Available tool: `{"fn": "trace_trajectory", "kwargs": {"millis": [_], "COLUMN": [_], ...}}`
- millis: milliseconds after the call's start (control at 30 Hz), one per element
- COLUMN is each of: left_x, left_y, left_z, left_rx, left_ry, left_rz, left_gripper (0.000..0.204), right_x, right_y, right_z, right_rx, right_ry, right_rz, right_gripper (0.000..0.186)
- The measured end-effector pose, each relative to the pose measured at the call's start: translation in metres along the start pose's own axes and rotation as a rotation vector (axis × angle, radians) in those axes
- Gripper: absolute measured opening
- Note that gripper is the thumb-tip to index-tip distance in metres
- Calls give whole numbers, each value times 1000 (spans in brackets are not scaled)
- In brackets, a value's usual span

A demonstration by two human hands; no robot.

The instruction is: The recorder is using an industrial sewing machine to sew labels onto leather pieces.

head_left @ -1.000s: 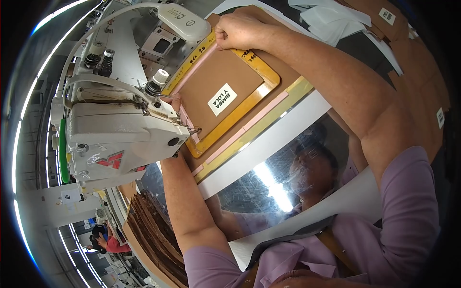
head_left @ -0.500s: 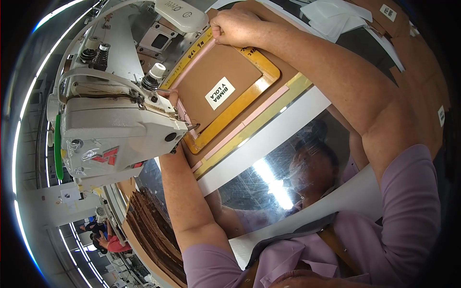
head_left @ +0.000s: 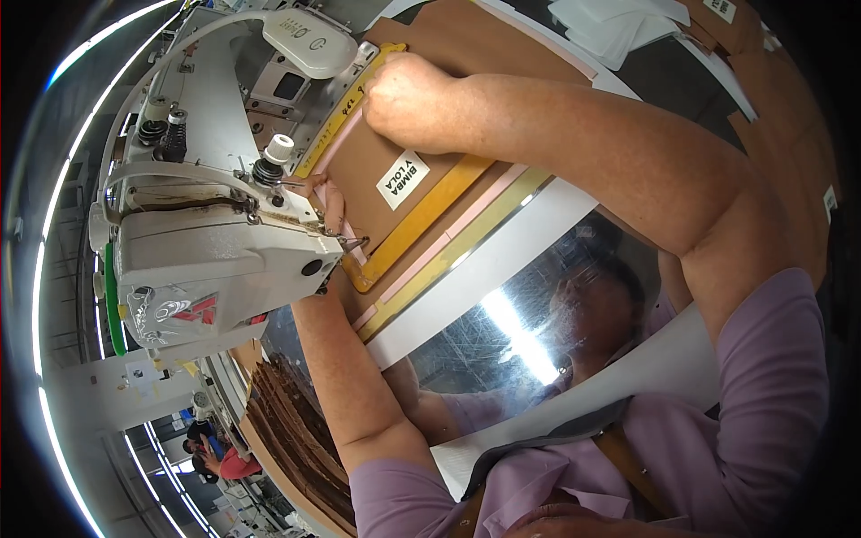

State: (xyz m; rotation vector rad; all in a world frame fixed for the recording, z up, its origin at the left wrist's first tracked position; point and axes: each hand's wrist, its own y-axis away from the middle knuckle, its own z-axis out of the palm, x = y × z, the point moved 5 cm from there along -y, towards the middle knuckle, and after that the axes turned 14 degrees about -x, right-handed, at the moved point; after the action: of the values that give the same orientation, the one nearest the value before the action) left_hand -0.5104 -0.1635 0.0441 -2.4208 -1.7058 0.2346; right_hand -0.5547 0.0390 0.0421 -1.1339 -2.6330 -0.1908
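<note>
While sewing machine [head_left: 211, 233] hides left hand [head_left: 330, 202]

One head-worn fisheye view — looking steeply down, close over the sewing machine [head_left: 215, 242] and table [head_left: 502, 260].

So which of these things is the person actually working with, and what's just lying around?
In use:
- brown panel with white label, under both hands
- yellow frame around it
- sewing machine
- right hand pressing the panel's far end
- left hand by the needle

Lying about:
- stack of brown pieces
- white sheets
</note>
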Motion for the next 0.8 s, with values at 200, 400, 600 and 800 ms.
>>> {"fn": "trace_trajectory", "kwargs": {"millis": [200, 400, 600, 800], "left_x": [9, -21, 26, 37], "left_y": [10, 35, 74, 94], "left_z": [-13, -2, -5, -17], "left_rx": [25, -231, -402, -166], "left_ry": [10, 471, 701, 826], "left_rz": [174, 137, -169, -223], "left_gripper": [31, 56, 72, 42], "right_x": [-40, -60, -64, -56], "right_y": [2, -17, -24, -21], "right_z": [7, -21, -16, -11], "right_rx": [48, 28, 114, 82], "right_ry": [-306, -400, -483, -466], "right_rz": [-167, -310, -253, -264], "right_gripper": [48, 45, 45, 53]}}
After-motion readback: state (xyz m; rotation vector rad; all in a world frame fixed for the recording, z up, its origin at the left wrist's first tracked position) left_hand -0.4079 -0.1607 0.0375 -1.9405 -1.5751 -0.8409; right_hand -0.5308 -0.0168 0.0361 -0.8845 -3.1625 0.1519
